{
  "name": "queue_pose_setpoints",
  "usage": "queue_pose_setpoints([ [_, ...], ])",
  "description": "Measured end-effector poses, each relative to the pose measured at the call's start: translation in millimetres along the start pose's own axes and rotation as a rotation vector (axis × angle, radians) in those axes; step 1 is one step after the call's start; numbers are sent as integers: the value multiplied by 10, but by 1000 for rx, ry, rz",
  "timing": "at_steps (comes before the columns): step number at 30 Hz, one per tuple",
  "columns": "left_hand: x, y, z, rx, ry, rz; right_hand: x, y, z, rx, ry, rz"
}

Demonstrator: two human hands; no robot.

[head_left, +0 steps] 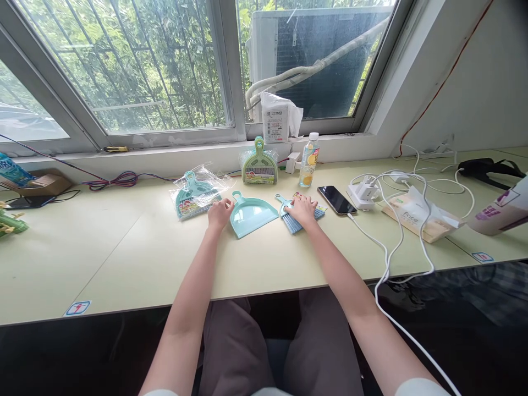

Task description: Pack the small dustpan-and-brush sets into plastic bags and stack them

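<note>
A light blue dustpan lies flat on the table, its ringed handle pointing to the window. My left hand is at its left edge, fingers bent together in a pinch there. To the right of the pan lies a small hand brush with blue bristles and a colourful label. My right hand rests over this brush from above, fingers curled on it and hiding its middle. Left of my left hand is a blue-green dustpan set in clear plastic wrapping. A green wrapped dustpan set stands upright against the wall.
Behind the brush stands a drink bottle. A phone, a white power adapter, looping white cables and a tissue pack spread over the right side. At the far left are a cardboard box and bundled wires.
</note>
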State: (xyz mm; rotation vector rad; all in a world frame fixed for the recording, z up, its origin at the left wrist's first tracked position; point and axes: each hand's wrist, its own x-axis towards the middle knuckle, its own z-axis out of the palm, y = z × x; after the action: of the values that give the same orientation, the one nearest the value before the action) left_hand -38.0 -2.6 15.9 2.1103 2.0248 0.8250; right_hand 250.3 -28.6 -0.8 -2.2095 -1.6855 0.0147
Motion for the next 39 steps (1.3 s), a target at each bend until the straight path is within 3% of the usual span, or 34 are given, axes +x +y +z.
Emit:
queue_pose_setpoints([
  [6,-22,1,29,82,-38,59,23,15,-17,39,17,12],
  [10,-7,-24,54,125,-44,67,27,14,-61,99,105,33],
  [20,-83,108,117,211,-106,156,-136,-215,-210,165,254,-96],
  [28,-276,397,221,76,-176,271,-305,-403,-296,270,117,-200],
  [36,-448,620,196,-183,-462,504,-346,-394,-192,140,-12,-233],
  [39,-453,626,200,-146,-436,511,-316,-373,-165,139,-38,-218],
])
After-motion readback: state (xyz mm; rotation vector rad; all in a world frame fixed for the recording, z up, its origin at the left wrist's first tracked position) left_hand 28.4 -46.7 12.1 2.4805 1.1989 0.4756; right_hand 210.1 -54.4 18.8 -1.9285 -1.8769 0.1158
